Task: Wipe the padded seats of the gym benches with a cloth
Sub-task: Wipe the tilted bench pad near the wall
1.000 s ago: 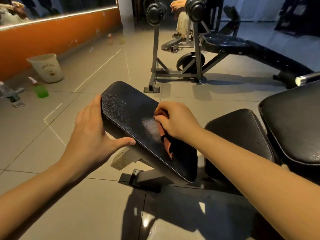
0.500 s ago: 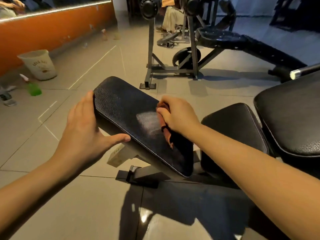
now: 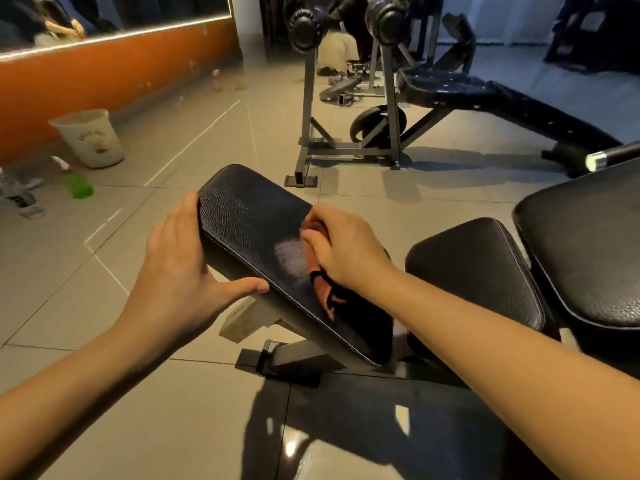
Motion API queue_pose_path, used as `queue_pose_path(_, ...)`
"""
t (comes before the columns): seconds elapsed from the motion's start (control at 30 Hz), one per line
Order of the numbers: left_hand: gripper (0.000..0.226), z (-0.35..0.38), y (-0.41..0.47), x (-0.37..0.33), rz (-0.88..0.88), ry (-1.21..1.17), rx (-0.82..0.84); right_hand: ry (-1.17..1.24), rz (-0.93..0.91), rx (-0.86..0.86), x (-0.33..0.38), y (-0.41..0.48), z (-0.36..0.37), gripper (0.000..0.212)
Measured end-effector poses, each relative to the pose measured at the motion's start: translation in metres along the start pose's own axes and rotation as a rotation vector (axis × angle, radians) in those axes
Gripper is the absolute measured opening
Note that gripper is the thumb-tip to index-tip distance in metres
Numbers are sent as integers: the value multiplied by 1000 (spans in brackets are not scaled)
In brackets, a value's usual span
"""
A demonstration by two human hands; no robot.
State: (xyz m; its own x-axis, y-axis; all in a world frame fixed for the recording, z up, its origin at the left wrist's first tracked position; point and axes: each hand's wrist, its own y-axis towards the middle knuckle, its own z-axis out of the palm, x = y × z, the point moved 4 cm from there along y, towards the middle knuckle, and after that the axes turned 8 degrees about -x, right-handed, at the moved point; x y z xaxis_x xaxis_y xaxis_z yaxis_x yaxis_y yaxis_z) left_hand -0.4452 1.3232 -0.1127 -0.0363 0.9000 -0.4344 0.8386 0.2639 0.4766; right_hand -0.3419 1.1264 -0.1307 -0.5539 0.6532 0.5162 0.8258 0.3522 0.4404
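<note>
A black padded bench seat (image 3: 249, 216) tilts up in the middle of the view. My right hand (image 3: 341, 249) grips a bunched orange cloth (image 3: 320, 289) and presses it on the pad's right half, beside a dull wiped patch. My left hand (image 3: 180, 265) rests on the pad's left edge with straight fingers along the side and the thumb under the near rim. A second black pad (image 3: 485, 271) and a third larger pad (image 3: 588, 251) lie to the right.
A barbell rack with an incline bench (image 3: 450, 88) stands behind. A white bucket (image 3: 91, 138) and a green spray bottle (image 3: 76, 183) sit on the tiled floor at left by the orange wall. A chrome bar end (image 3: 599, 159) pokes in at right.
My right hand with the cloth has shifted slightly along the pad, with the wiped patch still beside it. My left hand stays on the pad's left edge. The view has shifted a little.
</note>
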Motion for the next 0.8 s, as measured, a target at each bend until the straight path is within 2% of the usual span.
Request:
queue_pose_path(0.07,138,0,-2,0,5,-9,2,-270,234,78,-53,6,-8,14)
queue_pose_path(0.13,139,1,-3,1,5,-27,4,-452,380,174,-79,4,-14,14)
queue_pose_path(0.17,140,2,-3,0,-2,-35,5,-462,398,192,-77,4,-13,14)
queue_pose_path(0.23,142,3,-2,1,-16,-43,1,-282,353,128,-47,12,-3,18)
queue_pose_path(0.3,144,3,-2,2,-17,-36,-1,-29,245,26,-1,26,7,18)
queue_pose_path(0.37,145,4,-1,3,-10,-23,5,86,130,-13,30,38,11,15)
queue_pose_path(0.43,144,3,0,4,-8,-16,14,65,174,-34,17,51,12,15)
queue_pose_path(0.57,143,4,-2,5,-5,-26,12,-183,441,-1,-44,49,3,17)
queue_pose_path(0.63,143,6,-3,7,-3,-37,11,-150,342,-4,-24,48,8,17)
queue_pose_path(0.73,145,5,-2,7,-5,-21,10,152,73,-55,39,51,16,13)
queue_pose_path(0.8,146,4,-2,5,-8,-14,19,154,31,-87,38,59,18,11)
